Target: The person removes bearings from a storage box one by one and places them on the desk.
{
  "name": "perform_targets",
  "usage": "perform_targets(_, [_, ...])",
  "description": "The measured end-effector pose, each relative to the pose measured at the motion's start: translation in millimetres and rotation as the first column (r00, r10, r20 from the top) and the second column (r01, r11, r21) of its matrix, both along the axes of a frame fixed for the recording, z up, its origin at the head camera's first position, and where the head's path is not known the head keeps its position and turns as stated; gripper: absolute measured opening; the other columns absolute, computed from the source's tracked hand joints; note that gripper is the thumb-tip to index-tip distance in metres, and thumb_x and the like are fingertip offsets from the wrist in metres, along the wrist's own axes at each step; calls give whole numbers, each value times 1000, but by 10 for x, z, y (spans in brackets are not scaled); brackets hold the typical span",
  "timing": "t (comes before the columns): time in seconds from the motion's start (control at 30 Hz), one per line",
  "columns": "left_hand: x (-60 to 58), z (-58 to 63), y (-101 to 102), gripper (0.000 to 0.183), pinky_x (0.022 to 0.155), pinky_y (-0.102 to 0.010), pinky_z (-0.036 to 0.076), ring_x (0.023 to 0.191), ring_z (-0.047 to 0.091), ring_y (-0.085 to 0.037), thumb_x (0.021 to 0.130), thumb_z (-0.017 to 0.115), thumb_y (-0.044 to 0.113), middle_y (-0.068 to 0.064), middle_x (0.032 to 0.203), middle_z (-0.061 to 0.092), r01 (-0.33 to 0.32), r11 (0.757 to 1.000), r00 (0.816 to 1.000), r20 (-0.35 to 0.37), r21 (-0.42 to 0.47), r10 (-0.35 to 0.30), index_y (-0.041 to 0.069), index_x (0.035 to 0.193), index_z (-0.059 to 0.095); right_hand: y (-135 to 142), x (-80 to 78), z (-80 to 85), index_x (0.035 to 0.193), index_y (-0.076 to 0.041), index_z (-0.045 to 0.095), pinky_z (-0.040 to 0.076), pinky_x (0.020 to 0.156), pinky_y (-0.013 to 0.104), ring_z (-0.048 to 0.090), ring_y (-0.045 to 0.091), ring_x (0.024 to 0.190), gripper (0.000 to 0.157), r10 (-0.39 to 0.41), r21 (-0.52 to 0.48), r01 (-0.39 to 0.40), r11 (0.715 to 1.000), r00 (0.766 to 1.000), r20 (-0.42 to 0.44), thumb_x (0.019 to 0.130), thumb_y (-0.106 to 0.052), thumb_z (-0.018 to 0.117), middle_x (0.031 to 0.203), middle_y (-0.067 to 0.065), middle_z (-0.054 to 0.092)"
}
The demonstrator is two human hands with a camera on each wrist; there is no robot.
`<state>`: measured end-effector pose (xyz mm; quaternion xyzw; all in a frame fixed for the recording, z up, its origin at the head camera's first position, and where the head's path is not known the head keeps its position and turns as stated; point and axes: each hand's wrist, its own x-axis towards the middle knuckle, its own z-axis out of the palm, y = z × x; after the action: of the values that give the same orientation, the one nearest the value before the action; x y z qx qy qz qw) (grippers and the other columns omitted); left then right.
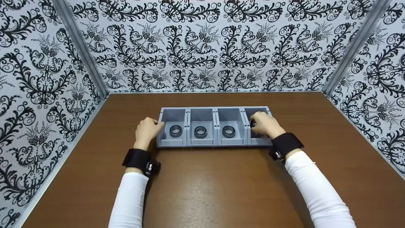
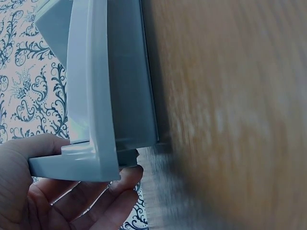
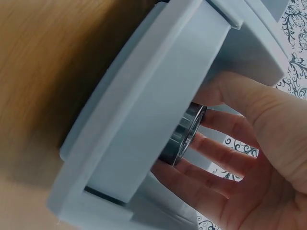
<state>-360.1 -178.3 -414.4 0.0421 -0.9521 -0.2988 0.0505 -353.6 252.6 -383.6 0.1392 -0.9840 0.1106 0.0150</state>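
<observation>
A row of joined grey plastic bins point(image 1: 202, 143) stands on the brown table. Black-and-silver ring bearings lie singly in the left bin point(image 1: 172, 143) and in the two middle bins, such as this one point(image 1: 200, 132). My left hand point(image 1: 147, 129) grips the outer side wall of the left bin, thumb over its edge and fingers outside, as the left wrist view shows. Inside the rightmost bin, my right hand point(image 1: 266, 124) holds another bearing point(image 3: 183, 135) between thumb and fingers. The bin's front wall hides part of that bearing in the right wrist view.
The wooden table point(image 1: 202, 186) extends in front of and on both sides of the bins. Patterned white-and-black panels point(image 1: 202, 47) with grey metal posts point(image 1: 84, 47) enclose the back and sides. Each wrist wears a black strap with a camera.
</observation>
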Motion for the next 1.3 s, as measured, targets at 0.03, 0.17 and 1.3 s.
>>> perform_targets(0.03, [-1,3,-1,43,95,-59,55,115,67,-49,97,61,39,-24,131,69,0,1000,1000,1,1,0,7,121,76,0,3,7,116,4,73,56,91,57,69,39,102,41,-3,-2,3,1000,1000,1,77,-6,65,118,27,72])
perform_targets(0.17, [-4,12,-3,43,93,-58,55,115,67,-49,96,60,41,-24,131,69,3,1000,1000,7,4,-3,8,120,77,2,23,44,121,2,71,55,93,60,69,39,106,45,-16,-13,16,1000,1000,18,78,-8,65,122,27,71])
perform_targets(1.3, [7,3,1,42,90,-57,56,110,70,-46,96,61,41,-24,127,72,1,1000,1000,1,11,-1,7,113,79,13,92,160,130,1,68,52,99,62,64,47,120,50,-17,-11,17,1000,1000,3,82,-15,69,134,26,66])
